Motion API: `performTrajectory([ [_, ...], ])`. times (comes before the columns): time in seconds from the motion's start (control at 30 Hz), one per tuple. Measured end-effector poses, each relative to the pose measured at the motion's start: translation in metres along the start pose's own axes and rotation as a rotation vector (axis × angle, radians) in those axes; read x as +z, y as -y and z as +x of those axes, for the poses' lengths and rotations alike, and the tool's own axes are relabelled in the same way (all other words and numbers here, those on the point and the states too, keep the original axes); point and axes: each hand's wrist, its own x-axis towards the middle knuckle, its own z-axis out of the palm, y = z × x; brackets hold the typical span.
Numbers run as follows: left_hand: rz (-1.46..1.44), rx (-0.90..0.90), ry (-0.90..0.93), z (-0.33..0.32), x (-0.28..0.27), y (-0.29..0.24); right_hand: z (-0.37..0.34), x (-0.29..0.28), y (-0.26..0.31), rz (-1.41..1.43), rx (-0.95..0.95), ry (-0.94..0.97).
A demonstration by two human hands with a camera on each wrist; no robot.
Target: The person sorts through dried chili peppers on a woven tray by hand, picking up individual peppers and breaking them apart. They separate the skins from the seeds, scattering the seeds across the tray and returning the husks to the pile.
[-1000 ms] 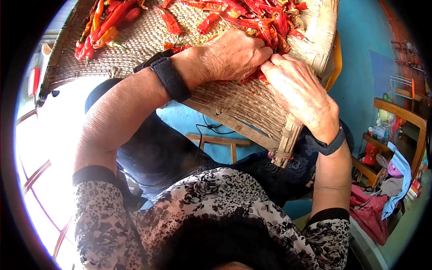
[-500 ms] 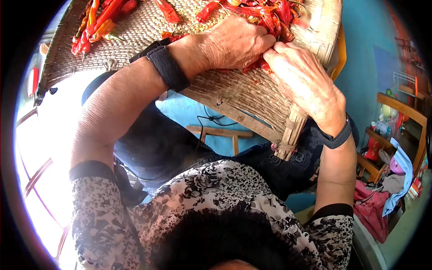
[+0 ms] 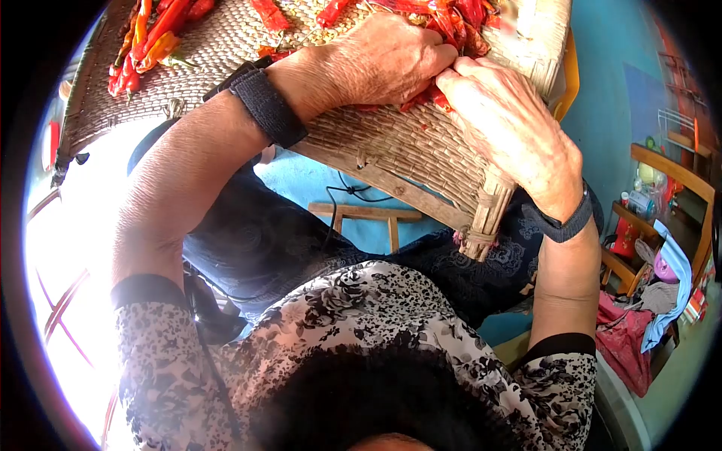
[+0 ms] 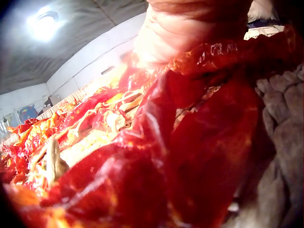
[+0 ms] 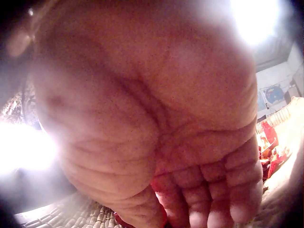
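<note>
The left hand (image 3: 392, 60) and right hand (image 3: 513, 128) meet near the front edge of a woven tray (image 3: 410, 161), fingertips together. Red dried pepper (image 3: 434, 96) shows beneath their fingers, and both hands pinch at it. Fingers of the left hand are curled, knuckles up. In the left wrist view, glossy red pepper (image 4: 204, 156) fills the foreground below that hand (image 4: 190, 28). The right wrist view shows the palm of the right hand (image 5: 142, 104), its fingers bent down and a sliver of red between thumb and fingers. The exact grip is partly hidden.
More dried peppers (image 3: 459, 22) lie beyond the hands, with a separate bunch (image 3: 162, 34) at the tray's left. Below the tray are a wooden frame (image 3: 368, 213) and a dark cord. A wooden chair (image 3: 677, 177) with cloths stands at the right.
The tray, peppers and hands have shifted upward in the head view. Both hands remain together at the same part of the tray, with only slight finger movement.
</note>
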Motion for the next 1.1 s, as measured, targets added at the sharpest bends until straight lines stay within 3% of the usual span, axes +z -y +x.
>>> performTrajectory([
  [0.1,-0.082,0.043,0.019,0.001,-0.003,0.003,0.002,-0.003,0.001,0.008,0.008,0.027],
  [0.17,-0.155,-0.032,0.101,0.001,-0.006,0.000,0.003,-0.005,0.003,0.026,0.015,0.027],
  [0.27,-0.103,0.010,0.024,0.001,-0.003,0.001,0.004,-0.006,0.003,0.012,0.018,0.034],
  [0.9,-0.105,0.006,0.059,0.001,-0.003,0.001,0.006,-0.006,0.003,0.015,0.037,0.028],
  [0.97,-0.100,0.000,0.056,0.001,-0.002,0.001,0.008,-0.012,0.005,0.032,0.053,0.101],
  [1.1,-0.089,0.007,0.052,0.002,-0.004,0.001,0.005,-0.007,0.004,0.039,0.037,0.038],
])
